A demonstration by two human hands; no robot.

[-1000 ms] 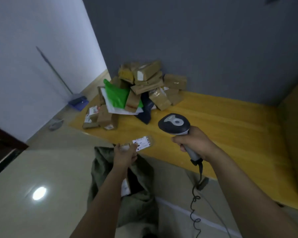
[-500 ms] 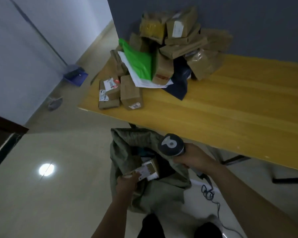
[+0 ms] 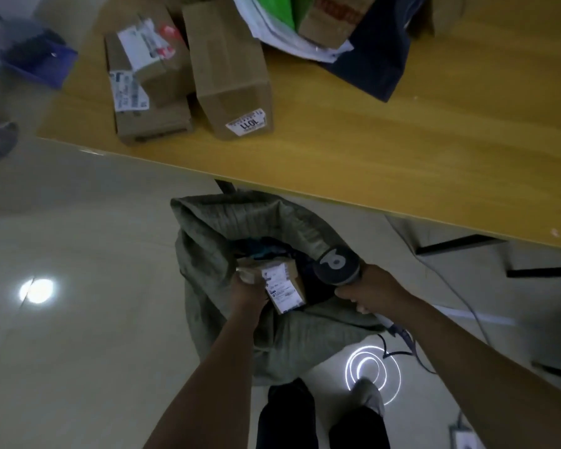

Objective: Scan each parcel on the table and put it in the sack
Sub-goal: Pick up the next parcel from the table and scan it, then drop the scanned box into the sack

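**One parcel going into the sack, many more waiting beyond it**

Head view: the left hand [image 3: 250,286] is gripping a small brown parcel [image 3: 284,281] with its fingers curled round one end. It is holding the parcel just inside the open mouth of the green sack [image 3: 208,254], white label facing up. The parcel is not yet released, so this drop is looking almost done. Dark shapes are lying deeper in the sack, probably parcels already handled, though it is too dim to tell. The right hand [image 3: 368,293] is clenching the handle of the scanner [image 3: 336,265], whose head is hovering at the sack's right rim. Above the sack, on the yellow table [image 3: 386,163], two taped boxes [image 3: 230,69] are sitting side by side. Further from the sack a heap of mailers [image 3: 366,50] is waiting too, so most of the work is looking undone
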